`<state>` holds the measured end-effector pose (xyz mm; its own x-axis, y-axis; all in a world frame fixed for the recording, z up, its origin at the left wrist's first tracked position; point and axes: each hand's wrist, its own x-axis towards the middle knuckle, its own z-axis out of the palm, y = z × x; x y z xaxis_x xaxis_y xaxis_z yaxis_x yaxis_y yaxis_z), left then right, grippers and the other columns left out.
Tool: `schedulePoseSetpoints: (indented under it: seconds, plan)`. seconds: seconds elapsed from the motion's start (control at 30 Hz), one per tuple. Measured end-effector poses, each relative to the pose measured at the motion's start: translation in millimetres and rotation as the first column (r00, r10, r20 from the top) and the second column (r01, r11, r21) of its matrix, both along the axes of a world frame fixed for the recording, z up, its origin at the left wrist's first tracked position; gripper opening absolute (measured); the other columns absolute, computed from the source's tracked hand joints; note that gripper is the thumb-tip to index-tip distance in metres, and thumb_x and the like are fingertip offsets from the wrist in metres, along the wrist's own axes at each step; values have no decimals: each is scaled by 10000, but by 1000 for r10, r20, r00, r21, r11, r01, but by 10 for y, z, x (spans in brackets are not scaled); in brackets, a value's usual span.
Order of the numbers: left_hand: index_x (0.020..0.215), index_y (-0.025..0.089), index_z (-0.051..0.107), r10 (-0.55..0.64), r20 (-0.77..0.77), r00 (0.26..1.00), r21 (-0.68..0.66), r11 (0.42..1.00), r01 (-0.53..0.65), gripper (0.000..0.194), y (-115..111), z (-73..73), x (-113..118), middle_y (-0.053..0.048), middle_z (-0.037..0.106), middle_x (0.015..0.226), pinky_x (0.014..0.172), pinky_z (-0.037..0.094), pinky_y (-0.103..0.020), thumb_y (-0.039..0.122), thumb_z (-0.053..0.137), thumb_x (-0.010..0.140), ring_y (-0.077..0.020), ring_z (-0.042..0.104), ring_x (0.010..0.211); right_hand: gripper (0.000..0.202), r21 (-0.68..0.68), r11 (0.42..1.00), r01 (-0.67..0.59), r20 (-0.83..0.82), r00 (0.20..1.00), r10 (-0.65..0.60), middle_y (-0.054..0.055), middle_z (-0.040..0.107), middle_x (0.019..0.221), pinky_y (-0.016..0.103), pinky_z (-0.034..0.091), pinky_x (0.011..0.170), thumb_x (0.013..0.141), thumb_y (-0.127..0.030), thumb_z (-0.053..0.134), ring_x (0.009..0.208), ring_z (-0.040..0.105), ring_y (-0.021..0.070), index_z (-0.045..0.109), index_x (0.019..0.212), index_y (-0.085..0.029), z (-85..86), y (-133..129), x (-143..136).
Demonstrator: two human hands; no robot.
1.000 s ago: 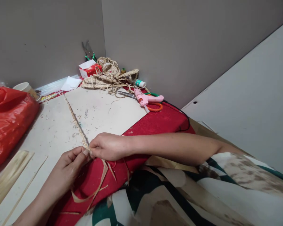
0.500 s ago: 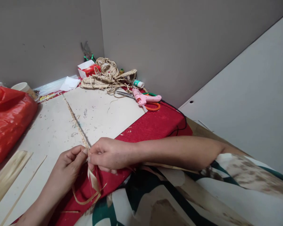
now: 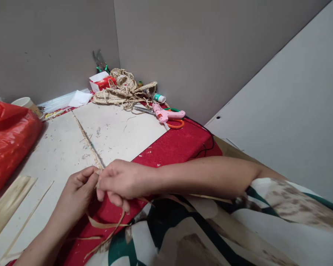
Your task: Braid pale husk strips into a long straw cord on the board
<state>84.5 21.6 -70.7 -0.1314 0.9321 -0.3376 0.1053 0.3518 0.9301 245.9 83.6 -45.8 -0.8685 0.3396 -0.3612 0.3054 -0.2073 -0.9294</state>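
Observation:
A thin braided straw cord runs down the pale board to my two hands, which meet at its near end. My left hand pinches the cord's end between thumb and fingers. Against its fingertips, my right hand is closed on the straw strands, its lower fingers curled loosely beneath. Loose flat strands hang below the hands over the red cloth and my lap. The exact pinch point is partly covered by the fingers.
A red plastic bag lies at the left, above a bundle of flat straw. Toward the corner are coiled braid, a pink glue gun, orange-handled scissors, pliers and a red box.
My right hand has shifted slightly left across the left fingertips, and its lower fingers hang further down. The loose strands below have swung and spread out. The view has shifted slightly.

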Motion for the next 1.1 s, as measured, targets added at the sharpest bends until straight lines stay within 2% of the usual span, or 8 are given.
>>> schedulePoseSetpoints:
  seconds: [0.07,0.17,0.3,0.43,0.67,0.87,0.97,1.1]
  plan:
    - [609,168,553,11,121,993,-71,997,-2,317,-8,-18,-12,58,417,465,401,277,-162,411,686,764,-65,339,420,183,326,943,-63,71,997,42,-2,546,529,202,379,451,829,-199,405,451,527,101,529,706,-145,-30,-65,-4]
    - [612,157,539,31,244,969,-131,991,1,353,-15,-30,-19,97,255,477,377,160,-150,435,674,782,-37,173,414,240,757,636,-149,177,984,19,93,650,700,268,378,534,845,-235,407,613,577,166,571,703,-132,-88,-126,16]
    - [698,146,603,33,285,958,-154,988,12,298,-30,-21,22,96,258,504,388,148,-157,421,676,786,-36,168,429,286,894,397,-210,231,973,-6,121,682,789,312,346,536,881,-264,384,644,587,205,631,870,-120,-185,-155,34]
    - [759,159,622,26,279,960,-144,989,15,247,-50,-57,34,79,352,510,418,210,-155,394,693,781,-40,257,436,252,904,317,-287,273,958,87,124,683,849,305,302,512,882,-229,424,672,587,200,620,968,-96,-194,-182,58]
    - [729,162,612,8,303,953,-148,988,39,244,-60,-61,-11,103,271,495,384,138,-152,385,705,768,-30,179,405,343,751,413,-515,381,850,364,46,651,710,268,278,527,937,-369,457,590,497,119,633,755,-137,202,-98,376]
    - [777,166,626,39,349,936,-135,991,9,222,-45,-36,-5,95,338,473,376,187,-150,341,752,723,-38,275,380,318,649,730,215,-133,976,-170,67,665,916,238,421,725,891,-303,534,793,582,123,618,1113,-92,94,235,304]
    - [792,163,630,51,367,929,-130,992,-3,220,-45,-59,-23,100,341,469,371,185,-137,324,760,719,-25,270,369,352,347,935,71,-88,995,-43,45,654,861,215,432,646,841,-277,608,662,556,91,584,1137,-88,-132,299,104]
    - [786,153,639,68,376,924,-144,989,-15,244,-49,-48,-24,88,383,478,376,233,-135,313,790,681,-29,333,376,160,183,981,-66,-75,994,81,-35,527,640,182,332,523,901,-191,504,510,383,46,628,877,-92,-214,361,-16]
